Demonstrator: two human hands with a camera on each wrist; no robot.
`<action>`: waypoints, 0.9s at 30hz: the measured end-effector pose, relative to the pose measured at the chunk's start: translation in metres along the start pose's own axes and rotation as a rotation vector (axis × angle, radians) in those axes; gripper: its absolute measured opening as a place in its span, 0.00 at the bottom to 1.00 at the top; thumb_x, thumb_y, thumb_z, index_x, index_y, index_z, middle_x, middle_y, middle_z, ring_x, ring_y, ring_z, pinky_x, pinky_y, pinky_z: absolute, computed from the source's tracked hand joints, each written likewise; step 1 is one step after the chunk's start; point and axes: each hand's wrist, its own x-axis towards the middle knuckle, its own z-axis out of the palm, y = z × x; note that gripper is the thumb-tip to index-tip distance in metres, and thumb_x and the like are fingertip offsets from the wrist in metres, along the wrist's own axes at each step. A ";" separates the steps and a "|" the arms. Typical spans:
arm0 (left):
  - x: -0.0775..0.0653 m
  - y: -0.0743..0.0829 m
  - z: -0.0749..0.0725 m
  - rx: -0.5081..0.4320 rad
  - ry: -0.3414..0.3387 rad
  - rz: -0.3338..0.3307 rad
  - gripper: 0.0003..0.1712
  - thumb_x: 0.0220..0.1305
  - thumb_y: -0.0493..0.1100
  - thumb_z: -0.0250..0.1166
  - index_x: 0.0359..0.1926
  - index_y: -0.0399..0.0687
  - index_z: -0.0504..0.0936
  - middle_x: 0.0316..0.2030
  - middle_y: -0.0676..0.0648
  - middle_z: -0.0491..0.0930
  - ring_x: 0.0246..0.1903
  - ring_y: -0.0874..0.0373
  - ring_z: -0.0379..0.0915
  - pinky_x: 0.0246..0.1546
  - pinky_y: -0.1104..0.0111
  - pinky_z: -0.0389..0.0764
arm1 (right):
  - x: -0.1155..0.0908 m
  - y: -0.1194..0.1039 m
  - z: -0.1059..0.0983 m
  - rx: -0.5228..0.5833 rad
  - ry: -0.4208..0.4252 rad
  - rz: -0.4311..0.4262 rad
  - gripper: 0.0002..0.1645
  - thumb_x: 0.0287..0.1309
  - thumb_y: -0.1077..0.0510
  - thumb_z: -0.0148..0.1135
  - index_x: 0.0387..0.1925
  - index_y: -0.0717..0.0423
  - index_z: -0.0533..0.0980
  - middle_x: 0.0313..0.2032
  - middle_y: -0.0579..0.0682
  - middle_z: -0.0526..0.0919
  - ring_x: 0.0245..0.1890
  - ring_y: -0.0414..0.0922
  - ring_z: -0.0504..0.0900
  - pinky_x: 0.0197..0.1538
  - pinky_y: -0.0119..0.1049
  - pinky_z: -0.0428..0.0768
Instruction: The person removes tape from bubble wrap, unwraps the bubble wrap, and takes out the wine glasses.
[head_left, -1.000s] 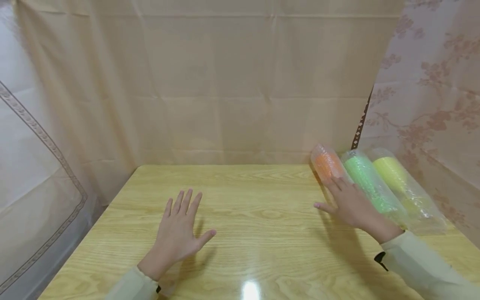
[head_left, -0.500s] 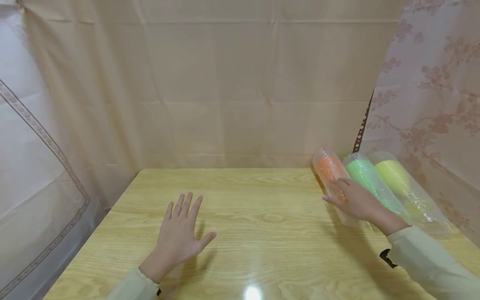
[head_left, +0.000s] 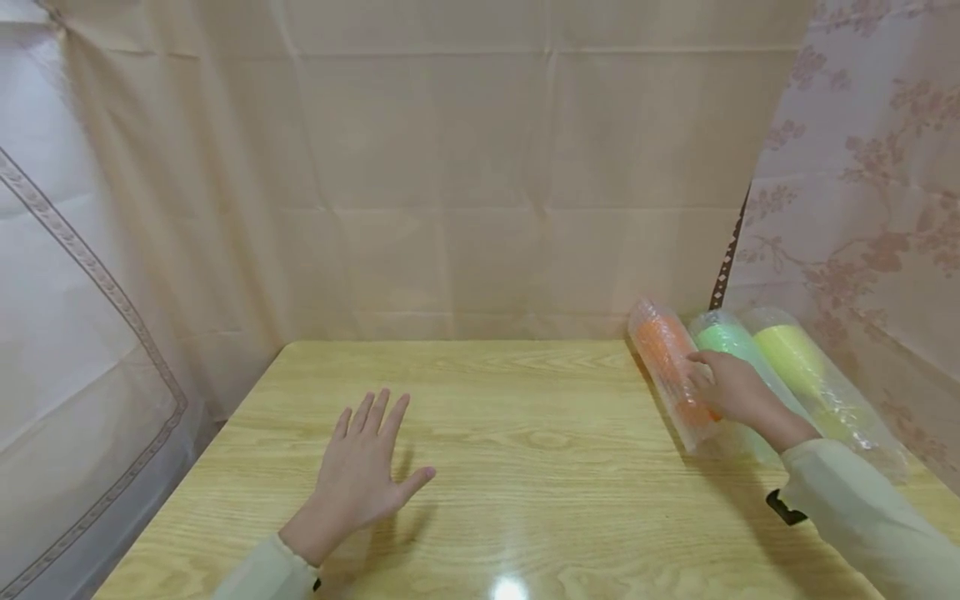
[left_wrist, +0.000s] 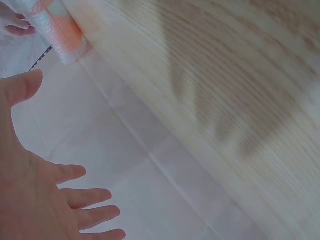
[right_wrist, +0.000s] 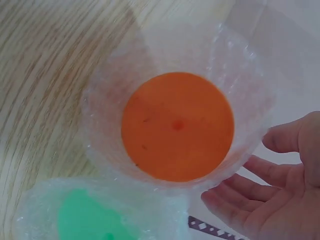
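My right hand (head_left: 731, 387) grips an orange bubble-wrapped cylinder (head_left: 660, 337) at the back right of the table, fingers bent over its right side. In the right wrist view, its flat round orange end (right_wrist: 177, 127) faces the camera inside the loose wrap; thumb and fingers are at the wrap's edge. Beside it lie a green bubble-wrapped cylinder (head_left: 723, 337), partly behind the hand, and a yellow bubble-wrapped one (head_left: 791, 358) farther right. My left hand (head_left: 356, 475) is over the table's left half, fingers spread, holding nothing.
The wood-grain table (head_left: 525, 433) ends at a beige cloth (head_left: 487, 192) hanging behind it. A floral cloth (head_left: 885, 208) closes the right side, close to the yellow cylinder. White cloth (head_left: 67, 317) hangs at the left.
My right hand has shifted right and its fingers have curled onto the orange cylinder, more of which now shows. My left hand stays spread. The head view has tilted slightly up.
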 end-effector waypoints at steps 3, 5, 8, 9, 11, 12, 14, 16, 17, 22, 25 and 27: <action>0.001 0.000 -0.002 -0.002 -0.003 0.003 0.52 0.54 0.71 0.60 0.71 0.44 0.59 0.68 0.33 0.63 0.69 0.35 0.58 0.66 0.40 0.61 | 0.002 0.007 0.001 -0.012 0.022 0.010 0.25 0.66 0.58 0.52 0.55 0.77 0.69 0.51 0.78 0.75 0.49 0.72 0.75 0.48 0.62 0.75; 0.003 0.000 -0.004 0.002 -0.007 0.005 0.53 0.54 0.71 0.60 0.71 0.43 0.59 0.68 0.33 0.63 0.68 0.35 0.59 0.66 0.40 0.61 | 0.003 0.010 0.001 -0.015 0.023 0.022 0.26 0.65 0.57 0.54 0.54 0.78 0.69 0.50 0.79 0.74 0.48 0.73 0.74 0.47 0.62 0.76; 0.007 -0.003 -0.011 0.006 -0.011 0.005 0.53 0.54 0.71 0.60 0.71 0.43 0.60 0.67 0.33 0.64 0.68 0.35 0.59 0.65 0.40 0.62 | 0.004 0.014 -0.001 -0.012 -0.006 0.047 0.28 0.65 0.55 0.54 0.55 0.78 0.68 0.50 0.79 0.74 0.49 0.74 0.73 0.46 0.61 0.76; 0.009 -0.004 -0.013 0.008 -0.010 0.006 0.53 0.54 0.71 0.60 0.71 0.43 0.60 0.67 0.33 0.64 0.68 0.35 0.59 0.65 0.40 0.62 | 0.004 0.014 -0.001 -0.009 -0.023 0.057 0.29 0.66 0.54 0.54 0.55 0.78 0.67 0.51 0.80 0.73 0.49 0.74 0.73 0.46 0.61 0.76; 0.012 -0.006 -0.018 0.012 -0.007 0.002 0.53 0.54 0.71 0.60 0.70 0.43 0.60 0.67 0.33 0.65 0.68 0.35 0.59 0.65 0.39 0.62 | 0.006 0.015 -0.003 -0.004 -0.061 0.078 0.31 0.67 0.52 0.52 0.55 0.79 0.66 0.51 0.80 0.73 0.49 0.74 0.73 0.46 0.60 0.77; 0.014 -0.007 -0.020 0.013 -0.004 0.001 0.52 0.54 0.70 0.60 0.70 0.43 0.60 0.67 0.33 0.65 0.68 0.35 0.60 0.65 0.40 0.62 | 0.006 0.016 -0.004 0.003 -0.084 0.091 0.33 0.67 0.51 0.51 0.56 0.80 0.65 0.51 0.81 0.72 0.49 0.74 0.73 0.46 0.59 0.77; 0.016 -0.009 -0.024 0.020 0.000 0.001 0.52 0.54 0.70 0.60 0.70 0.43 0.60 0.67 0.33 0.65 0.68 0.35 0.60 0.65 0.40 0.62 | 0.007 0.018 -0.007 0.019 -0.129 0.117 0.37 0.68 0.48 0.49 0.57 0.81 0.62 0.52 0.82 0.70 0.50 0.74 0.72 0.46 0.58 0.78; 0.018 -0.010 -0.027 0.030 0.008 0.003 0.52 0.54 0.70 0.60 0.70 0.43 0.60 0.67 0.33 0.65 0.67 0.36 0.60 0.65 0.40 0.62 | 0.009 0.020 -0.008 0.041 -0.179 0.145 0.41 0.68 0.45 0.47 0.60 0.82 0.58 0.53 0.82 0.69 0.51 0.74 0.72 0.45 0.57 0.79; 0.019 -0.010 -0.028 0.034 0.015 0.006 0.52 0.54 0.70 0.60 0.70 0.43 0.60 0.67 0.33 0.66 0.67 0.36 0.61 0.65 0.41 0.62 | 0.009 0.021 -0.009 0.052 -0.199 0.156 0.43 0.69 0.43 0.47 0.61 0.82 0.56 0.54 0.83 0.68 0.51 0.74 0.72 0.45 0.56 0.79; 0.024 -0.012 -0.031 0.026 0.061 0.031 0.51 0.55 0.70 0.60 0.69 0.42 0.62 0.65 0.34 0.68 0.66 0.37 0.63 0.64 0.43 0.65 | 0.011 0.026 -0.010 0.095 -0.266 0.193 0.48 0.68 0.40 0.46 0.63 0.84 0.52 0.56 0.84 0.66 0.52 0.74 0.71 0.46 0.56 0.79; 0.027 -0.013 -0.033 -0.003 0.082 0.039 0.50 0.55 0.70 0.60 0.68 0.41 0.62 0.64 0.34 0.69 0.64 0.38 0.65 0.63 0.44 0.67 | 0.011 0.028 -0.009 0.118 -0.284 0.206 0.50 0.68 0.40 0.46 0.62 0.85 0.52 0.57 0.84 0.64 0.54 0.75 0.69 0.48 0.58 0.78; 0.030 -0.013 -0.033 -0.031 0.091 0.038 0.50 0.55 0.69 0.60 0.68 0.40 0.63 0.63 0.34 0.70 0.63 0.38 0.66 0.62 0.45 0.68 | 0.012 0.029 -0.009 0.140 -0.298 0.205 0.50 0.68 0.40 0.47 0.62 0.86 0.51 0.58 0.84 0.63 0.56 0.75 0.67 0.51 0.60 0.76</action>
